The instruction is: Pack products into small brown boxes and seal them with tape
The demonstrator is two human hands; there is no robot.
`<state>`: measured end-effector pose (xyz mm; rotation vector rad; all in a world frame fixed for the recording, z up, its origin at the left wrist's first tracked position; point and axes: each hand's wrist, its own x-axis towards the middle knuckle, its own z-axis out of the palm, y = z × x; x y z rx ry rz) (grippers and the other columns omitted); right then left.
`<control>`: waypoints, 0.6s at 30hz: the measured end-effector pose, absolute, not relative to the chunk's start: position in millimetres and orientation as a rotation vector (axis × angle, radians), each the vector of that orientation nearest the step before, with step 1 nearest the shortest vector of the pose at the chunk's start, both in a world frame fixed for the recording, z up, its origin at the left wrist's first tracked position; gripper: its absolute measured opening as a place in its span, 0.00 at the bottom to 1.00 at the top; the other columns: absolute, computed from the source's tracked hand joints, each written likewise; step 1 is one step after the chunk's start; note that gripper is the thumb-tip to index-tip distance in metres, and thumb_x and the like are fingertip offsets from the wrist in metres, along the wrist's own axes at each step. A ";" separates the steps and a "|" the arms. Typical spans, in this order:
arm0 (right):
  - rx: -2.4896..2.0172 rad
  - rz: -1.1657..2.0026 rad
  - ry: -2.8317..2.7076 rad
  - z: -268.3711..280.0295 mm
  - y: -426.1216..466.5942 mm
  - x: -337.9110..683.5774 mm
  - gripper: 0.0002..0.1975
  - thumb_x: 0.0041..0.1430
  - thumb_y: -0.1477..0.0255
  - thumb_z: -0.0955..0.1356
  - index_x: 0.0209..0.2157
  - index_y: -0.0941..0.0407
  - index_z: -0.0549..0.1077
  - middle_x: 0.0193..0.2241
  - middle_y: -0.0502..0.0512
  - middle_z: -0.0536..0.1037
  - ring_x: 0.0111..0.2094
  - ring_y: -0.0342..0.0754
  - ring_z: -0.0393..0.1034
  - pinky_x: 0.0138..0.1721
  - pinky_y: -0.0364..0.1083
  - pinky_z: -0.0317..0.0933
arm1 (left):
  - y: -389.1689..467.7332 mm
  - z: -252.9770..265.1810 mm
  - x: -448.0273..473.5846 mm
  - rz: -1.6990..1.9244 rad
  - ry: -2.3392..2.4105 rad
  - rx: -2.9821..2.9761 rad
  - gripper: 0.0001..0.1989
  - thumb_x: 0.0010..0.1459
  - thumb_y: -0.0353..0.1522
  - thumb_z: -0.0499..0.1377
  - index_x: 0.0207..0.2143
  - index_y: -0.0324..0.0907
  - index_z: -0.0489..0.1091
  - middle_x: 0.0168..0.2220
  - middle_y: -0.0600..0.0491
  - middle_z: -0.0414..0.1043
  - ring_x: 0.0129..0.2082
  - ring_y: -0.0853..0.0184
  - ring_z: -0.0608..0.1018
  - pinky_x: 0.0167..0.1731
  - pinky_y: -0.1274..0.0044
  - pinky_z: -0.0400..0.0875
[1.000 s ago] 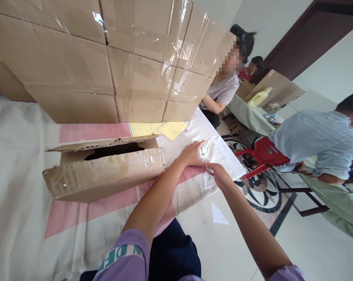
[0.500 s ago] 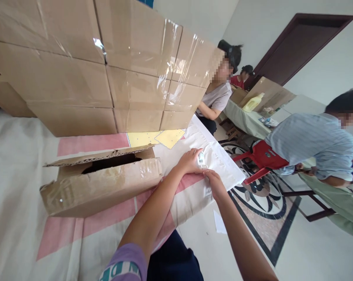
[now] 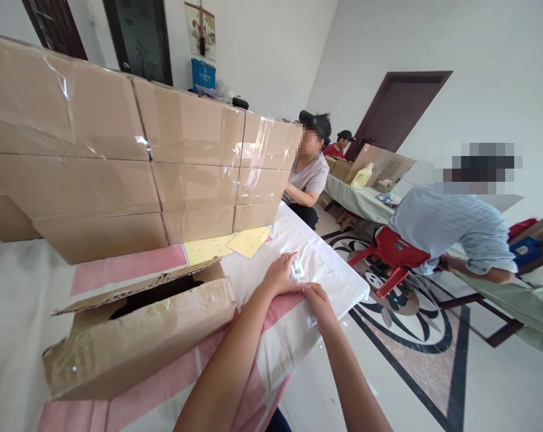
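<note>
My left hand (image 3: 279,276) is wrapped round a small white pack (image 3: 296,270) with a greenish print on its face. It holds the pack just above the cloth-covered table (image 3: 338,277), near the table's right edge. Close against the pack's lower end, the fingertips of my right hand (image 3: 318,300) are pinched together. What lies between those fingertips is too small to make out. Left of my forearms an opened cardboard box (image 3: 149,327) stands on the cloth with its top flap raised.
Stacked, taped cartons (image 3: 194,189) form a wall behind the box. Two yellow dotted sheets (image 3: 249,241) lie at their foot. A person in a grey shirt (image 3: 308,175) crouches past the cartons. Another in a striped shirt (image 3: 451,222) sits on a red chair (image 3: 399,247) to the right.
The view has tilted up, showing more of the far wall and doors. Both hands stay together at the white pack, with little change in their grip.
</note>
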<state>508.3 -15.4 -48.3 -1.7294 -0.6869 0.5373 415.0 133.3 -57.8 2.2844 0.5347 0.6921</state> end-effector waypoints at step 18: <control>-1.855 0.781 -0.634 -14.2 -9.2 514.0 0.24 0.50 0.48 0.70 0.17 0.55 0.73 0.23 0.54 0.74 0.31 0.50 0.67 0.38 0.48 0.58 | 129.2 -50.6 410.4 0.661 0.541 2.240 0.58 0.40 0.51 0.72 0.70 0.46 0.51 0.68 0.42 0.58 0.65 0.47 0.67 0.65 0.60 0.62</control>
